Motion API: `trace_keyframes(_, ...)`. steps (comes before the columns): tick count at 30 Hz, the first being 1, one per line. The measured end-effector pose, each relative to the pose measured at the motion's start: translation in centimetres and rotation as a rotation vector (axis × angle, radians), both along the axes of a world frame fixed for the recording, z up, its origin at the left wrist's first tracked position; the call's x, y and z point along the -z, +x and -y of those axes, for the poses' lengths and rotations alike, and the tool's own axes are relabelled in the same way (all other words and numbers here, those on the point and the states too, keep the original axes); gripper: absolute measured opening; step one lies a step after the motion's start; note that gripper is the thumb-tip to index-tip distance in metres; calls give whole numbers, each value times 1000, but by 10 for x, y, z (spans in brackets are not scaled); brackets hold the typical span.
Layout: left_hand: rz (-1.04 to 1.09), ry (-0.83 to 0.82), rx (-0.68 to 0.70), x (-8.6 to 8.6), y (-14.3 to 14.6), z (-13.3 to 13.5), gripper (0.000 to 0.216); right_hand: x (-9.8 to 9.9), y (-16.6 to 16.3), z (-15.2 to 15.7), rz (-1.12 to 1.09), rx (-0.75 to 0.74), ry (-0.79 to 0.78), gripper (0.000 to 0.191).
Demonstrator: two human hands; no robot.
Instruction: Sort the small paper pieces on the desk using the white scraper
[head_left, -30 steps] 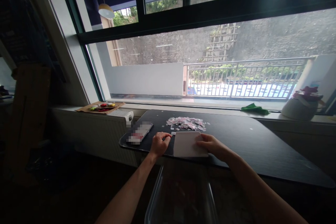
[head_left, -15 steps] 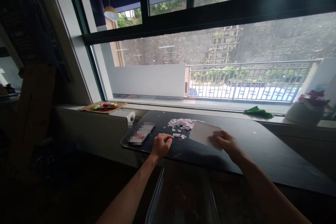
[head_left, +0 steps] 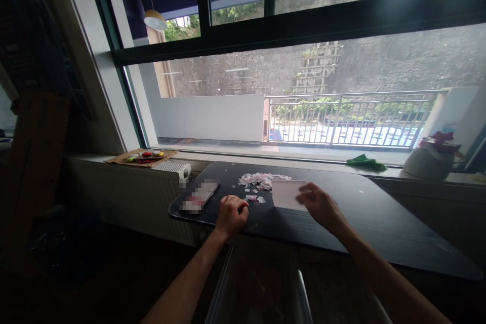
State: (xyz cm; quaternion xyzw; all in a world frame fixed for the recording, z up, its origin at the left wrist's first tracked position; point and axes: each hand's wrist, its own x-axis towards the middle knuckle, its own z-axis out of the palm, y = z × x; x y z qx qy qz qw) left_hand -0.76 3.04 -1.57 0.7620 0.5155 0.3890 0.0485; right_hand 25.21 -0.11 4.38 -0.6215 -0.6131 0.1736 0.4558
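Note:
My right hand [head_left: 314, 199] grips the right edge of a pale rectangular card [head_left: 286, 195], which is tilted above the table. Its fingers are slightly blurred. Just left of the card lies a loose pile of small white and pink paper pieces [head_left: 260, 180], with a few scattered nearer to me [head_left: 255, 198]. At the table's front edge my left hand [head_left: 231, 214] is closed with the fingers curled under. Whatever is inside it, if anything, is hidden. These all rest on or hover over a dark table [head_left: 341, 212].
Left on the table lies a flat object, partly pixelated [head_left: 199, 197]. Below the edge is a clear plastic bin [head_left: 299, 283]. The sill holds a green cloth [head_left: 365, 162], a pale sack-like object [head_left: 431, 159] and cardboard with colourful items [head_left: 142, 157]. A radiator [head_left: 125, 187] stands left.
The card in my right hand has swung to a more level angle and shifted slightly left. My left hand has drawn back a little from the small pieces. The view has shifted slightly.

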Motion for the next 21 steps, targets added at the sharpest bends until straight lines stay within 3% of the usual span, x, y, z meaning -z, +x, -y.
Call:
trace_keyframes(4,-9,1,-9,0,1,0,17,-9,-7,3,72,-44,27,10)
trace_keyframes(9,-38,13,-15,-1,-2,0,18,-5,-36,-15,117,-116,53,12)
trace_keyframes(14,-37,13,-4,0,-2,-1,18,-9,-15,0,181,6,7,13)
trace_keyframes(21,-26,25,-8,1,-1,0,17,-14,-5,6,184,24,-23,18)
